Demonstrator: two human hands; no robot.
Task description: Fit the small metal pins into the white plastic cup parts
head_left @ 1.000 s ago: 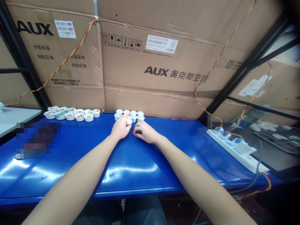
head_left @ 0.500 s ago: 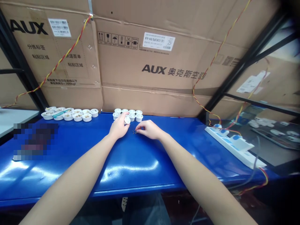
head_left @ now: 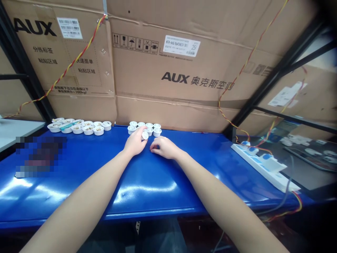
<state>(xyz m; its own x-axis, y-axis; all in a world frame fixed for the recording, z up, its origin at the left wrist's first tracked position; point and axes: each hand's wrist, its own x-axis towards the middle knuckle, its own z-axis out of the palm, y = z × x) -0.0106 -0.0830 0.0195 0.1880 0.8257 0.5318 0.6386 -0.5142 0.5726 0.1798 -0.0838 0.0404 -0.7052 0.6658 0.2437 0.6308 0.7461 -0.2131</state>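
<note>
Holding a small white cup (head_left: 145, 135) in the left hand (head_left: 134, 143), with its top facing the camera, near the middle of the back edge of a blue worktop (head_left: 168, 168). Probably light, fairly stiff and smooth enough to slip; apparently not very fragile, but perhaps easy to tip. Best taken by the side wall, just below the rim, with thumb opposite fingers. Closed around the cup at left, with thumb on the near side. Placed just beside, with fingers curled and tips angled down toward the worktop, in the case of the right hand (head_left: 163, 147); impossible to tell whether fully pinched, touching the surface or holding anything small. Set against 2 rows of matching cups (head_left: 157, 132) along the back edge, with 4 in the rear row and the front row partly covered by the left hand. Flanked, toward the back left corner, by a larger cluster of cups with small pieces inside (head_left: 98, 131), under a teal strip (head_left: 67, 126).
</note>
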